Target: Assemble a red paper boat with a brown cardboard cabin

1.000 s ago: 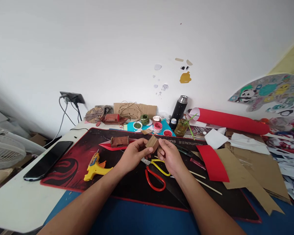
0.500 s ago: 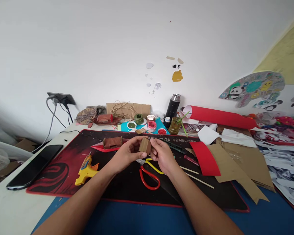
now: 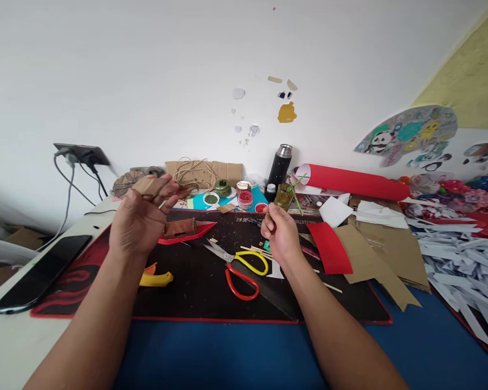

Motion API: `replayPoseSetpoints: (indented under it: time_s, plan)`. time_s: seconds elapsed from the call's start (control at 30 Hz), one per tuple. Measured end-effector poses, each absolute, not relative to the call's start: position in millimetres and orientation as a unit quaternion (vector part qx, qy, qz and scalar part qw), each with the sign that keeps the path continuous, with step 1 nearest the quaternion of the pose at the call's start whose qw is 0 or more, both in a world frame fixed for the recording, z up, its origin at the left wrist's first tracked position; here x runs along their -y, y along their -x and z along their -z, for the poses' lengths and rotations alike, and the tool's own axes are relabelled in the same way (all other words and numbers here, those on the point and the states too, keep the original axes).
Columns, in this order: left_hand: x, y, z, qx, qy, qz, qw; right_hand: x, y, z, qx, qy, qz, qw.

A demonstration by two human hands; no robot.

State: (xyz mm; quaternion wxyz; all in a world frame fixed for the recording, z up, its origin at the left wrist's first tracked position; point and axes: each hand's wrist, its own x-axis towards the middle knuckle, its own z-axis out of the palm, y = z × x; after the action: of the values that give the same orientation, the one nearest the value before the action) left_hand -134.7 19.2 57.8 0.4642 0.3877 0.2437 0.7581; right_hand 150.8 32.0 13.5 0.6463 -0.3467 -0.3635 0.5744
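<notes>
"Where is the cardboard piece (image 3: 148,186)?"
"Left of frame centre, grasped in my left hand (image 3: 137,226); probably light, stiff, creasable: best held by its edges."
"The right hand (image 3: 282,232)?"
"Fingers curled; whether pinching anything, I cannot tell."

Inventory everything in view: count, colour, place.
mat: one, black and red, centre
scissors: one, red and yellow handles, mat
boat: one, red and brown, mat
glue gun: one, yellow, mat
sticks: several, pale, mat
phone: one, black, far left
power strip: one, dark, back left
flask: one, black, back
paint pots: three, green, brown, red, back
jar: one, olive, back
roll: one, red, back right
card: one, red, right
cardboard sheets: several, brown, right
paper strips: many, white, far right
cut-outs: several, mixed colours, wall
cardboard piece: one, brown, left
left hand: one, left, holding cardboard piece
right hand: one, curled, over mat
forearms: two, foreground
</notes>
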Motion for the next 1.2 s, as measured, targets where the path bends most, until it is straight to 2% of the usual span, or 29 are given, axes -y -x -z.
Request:
replayPoseSetpoints:
  time_s: [0.17,0.27,0.4,0.47,0.63,0.9,1.03,1.2]
  plan:
    - [-23.3,143.7,-55.1,-0.234,-0.351,-0.763,0.49,-17.0,-131.2,-15.6,0.432,0.367,-0.556,0.609]
    - [-23.2,143.9,-55.6,-0.231,-0.343,-0.761,0.499,9.1,-123.5,-24.2,0.518,0.367,-0.546,0.546]
    - [-22.2,142.4,-58.2,-0.242,-0.352,-0.751,0.503,66.4,-126.1,-25.1,0.609,0.402,-0.539,0.421]
    - [-21.5,140.1,-58.7,-0.243,-0.36,-0.742,0.51,99.0,-133.8,-17.0,0.654,0.414,-0.508,0.378]
    - [-21.3,127.4,-63.5,-0.238,-0.402,-0.725,0.506,162.6,-161.2,15.1,0.671,0.441,-0.512,0.305]
    - [-24.9,114.1,-77.5,-0.24,-0.477,-0.683,0.498,177.6,-164.2,39.4,0.758,0.416,-0.365,0.344]
    - [-27.1,113.0,-76.5,-0.244,-0.5,-0.671,0.489,172.7,-161.8,41.1,0.758,0.418,-0.361,0.347]
    - [-34.7,106.9,-73.9,-0.261,-0.5,-0.659,0.497,164.9,-160.7,35.2,0.719,0.432,-0.412,0.356]
